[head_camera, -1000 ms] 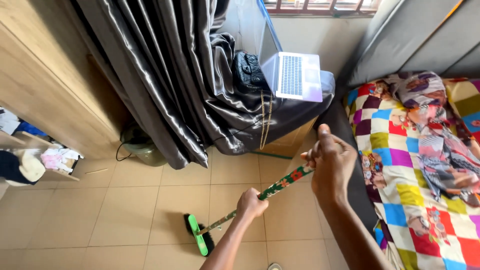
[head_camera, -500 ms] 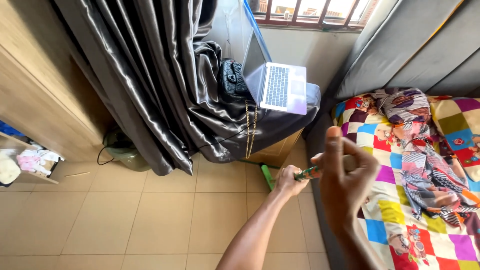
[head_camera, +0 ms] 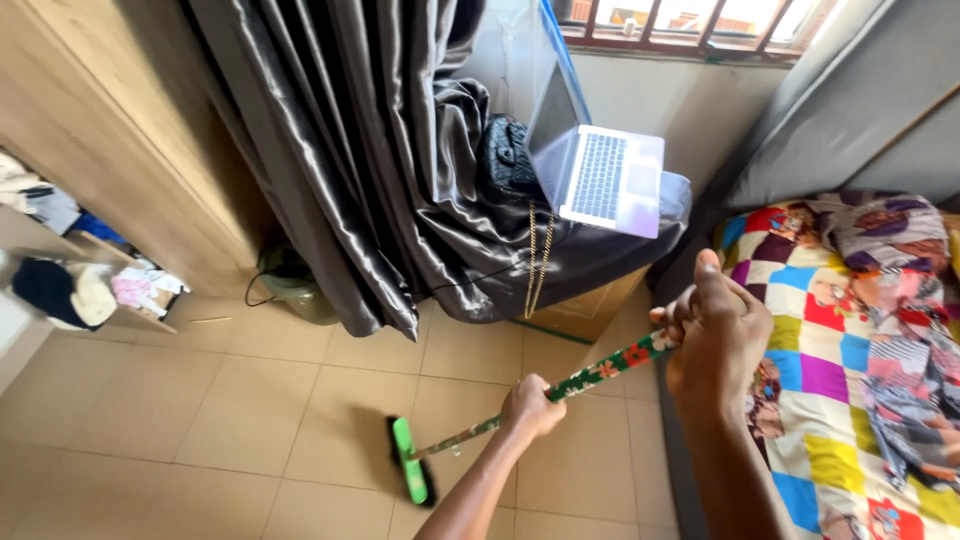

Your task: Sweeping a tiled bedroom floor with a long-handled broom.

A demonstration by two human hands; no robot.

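I hold a broom with a green head (head_camera: 410, 462) and a flower-patterned stick (head_camera: 590, 375). My left hand (head_camera: 531, 407) grips the stick low down, about midway along it. My right hand (head_camera: 716, 335) grips the stick's upper end, thumb raised, beside the bed. The broom head rests on the tan tiled floor (head_camera: 250, 420), its black bristles facing left.
A grey satin curtain (head_camera: 340, 150) drapes over a low stand bearing an open laptop (head_camera: 605, 175) and a black bag (head_camera: 505, 155) with a gold chain. A wooden wardrobe (head_camera: 110, 140) with clothes stands left. A bed with a patchwork sheet (head_camera: 840, 400) lies right. A green pot (head_camera: 295, 290) sits by the curtain.
Half a second ago the broom head was pushed up near the stand by the bed. It has been drawn back toward me and to the left, and both hands came back with it.
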